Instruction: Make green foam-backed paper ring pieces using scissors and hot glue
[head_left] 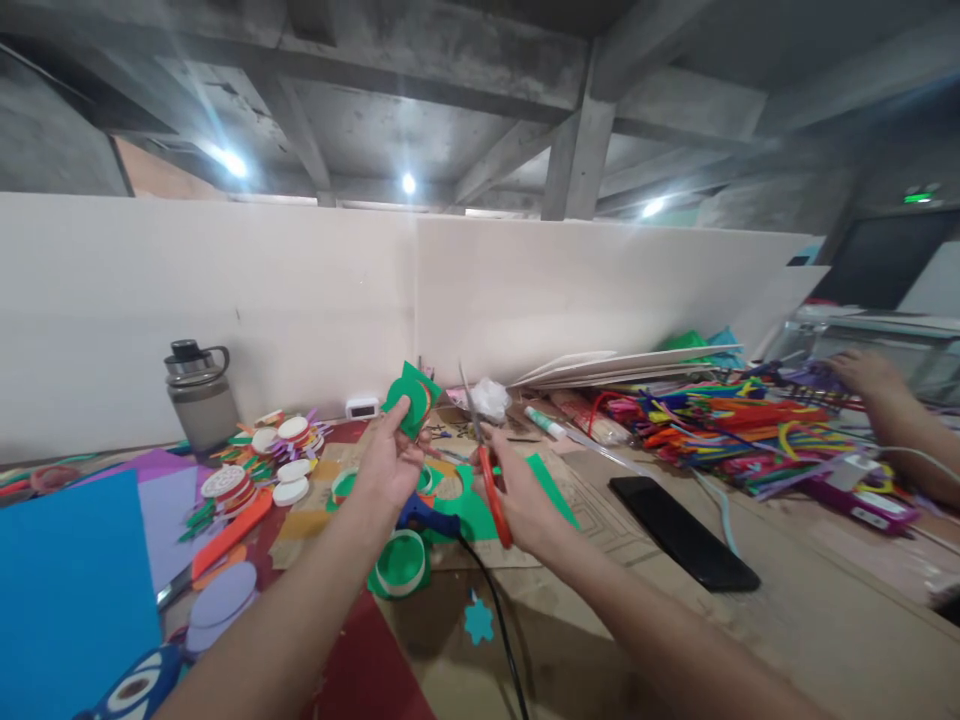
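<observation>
My left hand (390, 455) pinches a piece of green craft sheet (414, 395), held up above the table with a rounded cut edge and a pointed corner showing. To its right, my right hand (517, 490) grips a pair of scissors (493, 490) by their orange-red handles, blades pointing upward and apart from the green sheet. Beneath the hands lie a blue glue gun (429, 516) with a black cord and more green sheet (469, 515). A white ring with a green base (400, 563) sits closer to me, near a teal star-shaped cutout (478, 621).
A bottle (199, 395) stands at the back left, by blue sheet (75, 590) and purple discs (221, 605). On the right are a black phone (682, 530), a heap of colourful pipe cleaners (697, 430) and a purple glue gun (862, 505). Another person's hand (866, 375) reaches in there.
</observation>
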